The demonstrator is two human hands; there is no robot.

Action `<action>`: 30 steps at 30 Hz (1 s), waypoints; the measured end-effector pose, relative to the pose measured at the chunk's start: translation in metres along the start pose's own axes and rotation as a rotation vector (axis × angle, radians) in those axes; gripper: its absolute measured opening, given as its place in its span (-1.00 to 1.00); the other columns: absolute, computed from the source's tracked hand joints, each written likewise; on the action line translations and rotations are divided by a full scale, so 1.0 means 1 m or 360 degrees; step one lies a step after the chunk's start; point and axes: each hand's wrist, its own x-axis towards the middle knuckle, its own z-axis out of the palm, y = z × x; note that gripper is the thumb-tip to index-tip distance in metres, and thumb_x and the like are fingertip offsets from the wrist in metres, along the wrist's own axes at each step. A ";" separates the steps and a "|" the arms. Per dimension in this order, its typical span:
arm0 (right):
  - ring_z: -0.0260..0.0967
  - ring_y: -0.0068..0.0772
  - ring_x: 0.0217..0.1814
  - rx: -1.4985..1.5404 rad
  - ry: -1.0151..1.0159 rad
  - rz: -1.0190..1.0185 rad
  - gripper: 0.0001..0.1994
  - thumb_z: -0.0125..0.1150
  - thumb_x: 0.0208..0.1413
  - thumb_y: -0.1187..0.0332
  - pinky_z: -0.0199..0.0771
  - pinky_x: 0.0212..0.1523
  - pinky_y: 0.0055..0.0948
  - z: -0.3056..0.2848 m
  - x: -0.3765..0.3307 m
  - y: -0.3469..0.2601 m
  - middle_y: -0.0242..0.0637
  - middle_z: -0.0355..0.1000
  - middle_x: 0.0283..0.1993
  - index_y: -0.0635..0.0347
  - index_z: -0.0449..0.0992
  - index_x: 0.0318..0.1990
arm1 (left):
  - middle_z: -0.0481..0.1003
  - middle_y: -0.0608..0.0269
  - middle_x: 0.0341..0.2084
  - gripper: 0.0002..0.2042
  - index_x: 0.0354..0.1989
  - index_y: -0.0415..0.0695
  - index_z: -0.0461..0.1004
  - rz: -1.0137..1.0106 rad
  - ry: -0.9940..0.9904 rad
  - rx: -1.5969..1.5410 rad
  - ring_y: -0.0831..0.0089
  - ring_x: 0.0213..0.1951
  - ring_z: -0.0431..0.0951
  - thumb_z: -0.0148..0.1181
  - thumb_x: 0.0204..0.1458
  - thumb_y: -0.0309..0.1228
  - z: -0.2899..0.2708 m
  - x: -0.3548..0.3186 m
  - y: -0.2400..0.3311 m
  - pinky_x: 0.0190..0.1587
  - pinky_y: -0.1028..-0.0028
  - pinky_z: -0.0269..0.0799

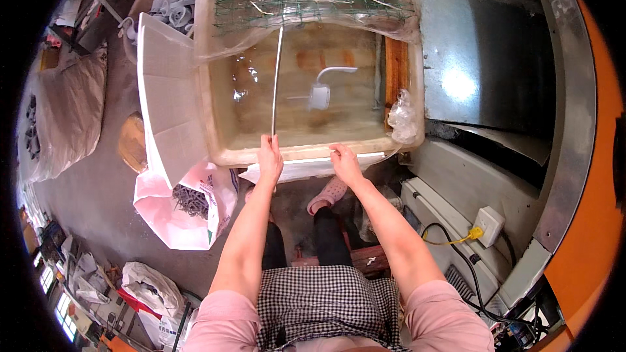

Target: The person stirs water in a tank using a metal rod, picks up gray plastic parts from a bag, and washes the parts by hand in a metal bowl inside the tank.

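Note:
My left hand (269,161) is closed round the near end of a thin metal rod (278,68), which reaches away over a tub of cloudy water (261,114). My right hand (345,164) is at the tub's near rim (303,153), its fingers curled together; whatever they may hold is too small to make out. A white plastic part with a curved arm (319,96) is in the water, ahead of my right hand. Green wire mesh (244,10) with pale thin strips on it covers the tub's far end.
White panel (171,101) leans at the tub's left side. Below it stands a pink-white sack (173,221) of small grey parts (190,201). Crumpled clear plastic (403,119) sits at the right rim. Grey machinery stands right, with a white socket box (489,225) and yellow plug (476,233).

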 end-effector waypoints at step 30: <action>0.38 -0.07 -0.28 -0.0197 -0.0182 -0.0158 -0.78 0.01 0.02 0.46 0.36 -0.20 -0.25 0.043 -0.043 -0.028 -0.06 0.41 -0.35 0.27 0.41 -0.16 | 0.40 -0.19 -0.57 -0.80 -0.29 -0.20 0.20 -0.0176 0.0055 0.0294 -0.12 -0.44 0.44 -0.12 0.16 -0.29 -0.066 -0.102 -0.083 -0.42 0.08 0.27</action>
